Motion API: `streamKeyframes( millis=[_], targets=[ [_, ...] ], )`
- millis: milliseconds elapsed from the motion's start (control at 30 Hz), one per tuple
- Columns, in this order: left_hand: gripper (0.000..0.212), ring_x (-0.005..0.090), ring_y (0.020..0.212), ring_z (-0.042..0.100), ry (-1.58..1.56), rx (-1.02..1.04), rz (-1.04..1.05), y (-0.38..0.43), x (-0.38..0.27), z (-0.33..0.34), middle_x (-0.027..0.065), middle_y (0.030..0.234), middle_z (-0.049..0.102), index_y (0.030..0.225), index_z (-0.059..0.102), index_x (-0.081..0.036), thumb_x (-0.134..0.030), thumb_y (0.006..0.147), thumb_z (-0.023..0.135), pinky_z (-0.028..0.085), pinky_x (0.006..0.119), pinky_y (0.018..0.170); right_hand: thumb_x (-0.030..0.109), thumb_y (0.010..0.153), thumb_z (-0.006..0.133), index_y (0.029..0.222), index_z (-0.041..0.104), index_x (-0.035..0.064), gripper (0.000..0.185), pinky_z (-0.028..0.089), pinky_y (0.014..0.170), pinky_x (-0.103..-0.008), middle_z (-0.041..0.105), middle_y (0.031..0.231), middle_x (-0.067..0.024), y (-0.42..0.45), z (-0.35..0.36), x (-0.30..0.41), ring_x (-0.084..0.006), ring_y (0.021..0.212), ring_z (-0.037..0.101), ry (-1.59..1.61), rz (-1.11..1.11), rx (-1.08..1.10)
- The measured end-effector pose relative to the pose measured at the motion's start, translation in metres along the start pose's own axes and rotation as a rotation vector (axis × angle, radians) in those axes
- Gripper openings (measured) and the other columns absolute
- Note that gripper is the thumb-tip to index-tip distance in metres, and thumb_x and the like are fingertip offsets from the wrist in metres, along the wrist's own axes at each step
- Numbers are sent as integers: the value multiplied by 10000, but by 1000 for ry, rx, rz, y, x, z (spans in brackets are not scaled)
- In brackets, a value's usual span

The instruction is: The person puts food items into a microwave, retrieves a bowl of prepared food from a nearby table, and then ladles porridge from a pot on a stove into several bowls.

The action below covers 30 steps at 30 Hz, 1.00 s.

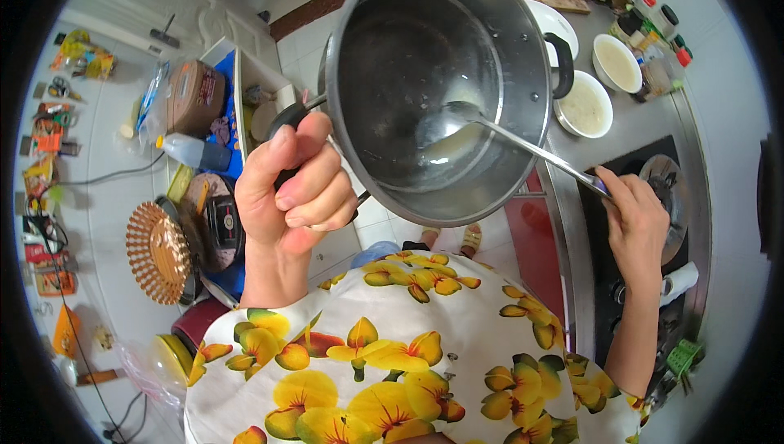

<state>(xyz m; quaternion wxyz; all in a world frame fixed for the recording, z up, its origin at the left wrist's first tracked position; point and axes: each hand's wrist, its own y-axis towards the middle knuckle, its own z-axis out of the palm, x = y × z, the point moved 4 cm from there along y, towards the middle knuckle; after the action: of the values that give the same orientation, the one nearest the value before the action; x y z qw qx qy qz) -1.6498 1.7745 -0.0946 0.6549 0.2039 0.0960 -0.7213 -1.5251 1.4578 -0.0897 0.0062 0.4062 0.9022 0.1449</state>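
My left hand [294,183] grips the black side handle of a large metal pot [422,76], lifted and tilted so that its inside shows. A little pale liquid [450,144] lies low in the pot. In my right hand [637,223] is the handle of a metal ladle [539,153], whose bowl rests in the pot by the liquid. The pot's other black handle [562,66] is not held. Right of it, two white bowls of pale soupy food, one nearer [585,105] and one farther [617,64], stand on the metal counter.
A gas stove [664,199] lies under and beyond my right hand. Seasoning bottles [664,18] line the wall. A white plate [554,21] and a wooden board [560,0] are at the counter's far end. On my left are a wicker basket [156,251] and a bottle [196,151].
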Motion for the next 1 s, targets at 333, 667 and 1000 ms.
streamKeyframes(
  millis=[333,667,1000],
  targets=[
    [216,51,379,355,17,-4,13,-3,0,-2,-50,520,393,870,391,-114,-298,978,426,303,209,369,12,740,636,1125,624,130,403,475,649,-355,584,856,-67,28,29,15,-256,770,589,37,0,-211],
    [224,42,347,341,57,-57,42,-16,-4,-4,-55,510,396,845,373,-129,-296,970,453,257,190,360,-12,726,648,1093,656,138,397,468,627,-321,571,792,-66,30,8,37,-232,751,586,126,-71,-247],
    [214,50,382,365,4,-88,42,-28,-8,2,-54,529,402,877,387,-118,-299,966,460,288,209,374,-7,711,616,1043,671,116,358,454,608,-342,553,757,-62,13,11,30,-245,700,556,58,-241,-63]
  ],
)
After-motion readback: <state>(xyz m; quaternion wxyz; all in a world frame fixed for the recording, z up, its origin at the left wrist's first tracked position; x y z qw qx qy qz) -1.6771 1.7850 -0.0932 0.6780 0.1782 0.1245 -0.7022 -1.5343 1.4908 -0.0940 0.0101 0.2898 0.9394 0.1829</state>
